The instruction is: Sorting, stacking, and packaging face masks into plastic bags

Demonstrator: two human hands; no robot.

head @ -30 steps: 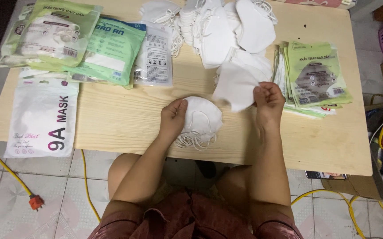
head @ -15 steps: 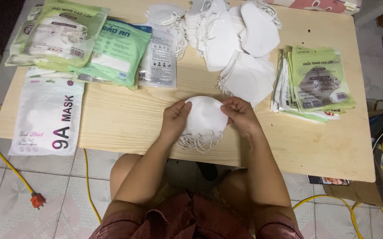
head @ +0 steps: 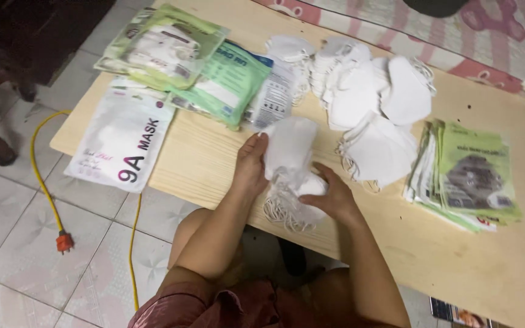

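Near the front edge of the pale wooden surface (head: 214,164), the left hand (head: 250,167) and right hand (head: 334,197) pinch a small stack of white folded face masks (head: 290,152).

A home room: low wooden table (head: 214,164), tiled floor (head: 7,243) (patterned mattress (head: 444,36) behind).

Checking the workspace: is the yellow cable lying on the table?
No, the yellow cable lies on the tiled floor, left of the table.
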